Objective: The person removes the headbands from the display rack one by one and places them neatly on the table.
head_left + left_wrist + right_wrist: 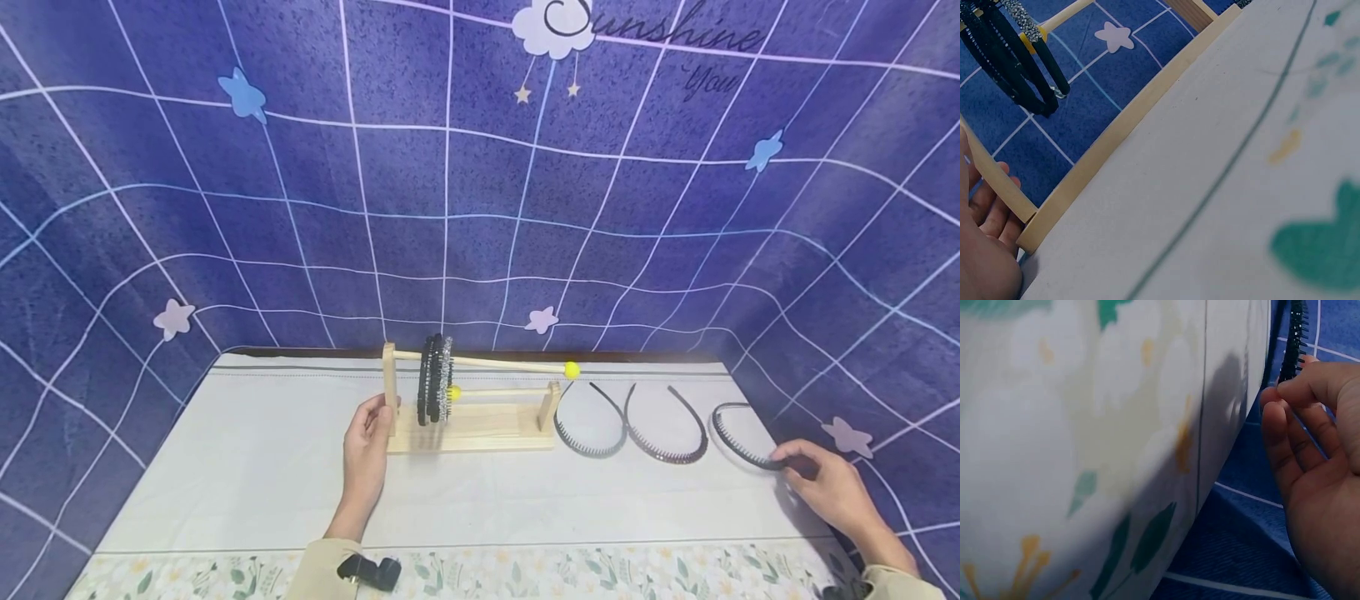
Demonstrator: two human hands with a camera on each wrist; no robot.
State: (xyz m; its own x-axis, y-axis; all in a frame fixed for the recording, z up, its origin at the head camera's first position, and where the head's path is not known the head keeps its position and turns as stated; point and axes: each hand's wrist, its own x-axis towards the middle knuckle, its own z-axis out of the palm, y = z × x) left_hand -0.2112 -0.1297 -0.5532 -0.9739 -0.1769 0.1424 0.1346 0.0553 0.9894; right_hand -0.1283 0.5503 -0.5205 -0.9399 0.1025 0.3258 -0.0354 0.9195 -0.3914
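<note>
A wooden rack (480, 440) with two rods and yellow ball ends stands at the table's middle. My left hand (366, 450) holds its left upright (389, 392), the thumb in front; in the left wrist view, fingers wrap behind that post (1004, 187). Several black and silvery headbands (433, 379) hang bunched together on the rack's left part. Far to the right, my right hand (832, 492) pinches one end of a dark toothed headband (731, 446) between thumb and fingers. That headband (1293, 340) looks glittery in the right wrist view.
Two more toothed headbands, one grey-black (588, 452) and one dark brownish (675, 457), lie between the rack and my right hand. The white tablecloth (247, 467) has a floral front border (585, 575). A blue patterned curtain (480, 208) encloses the back and sides.
</note>
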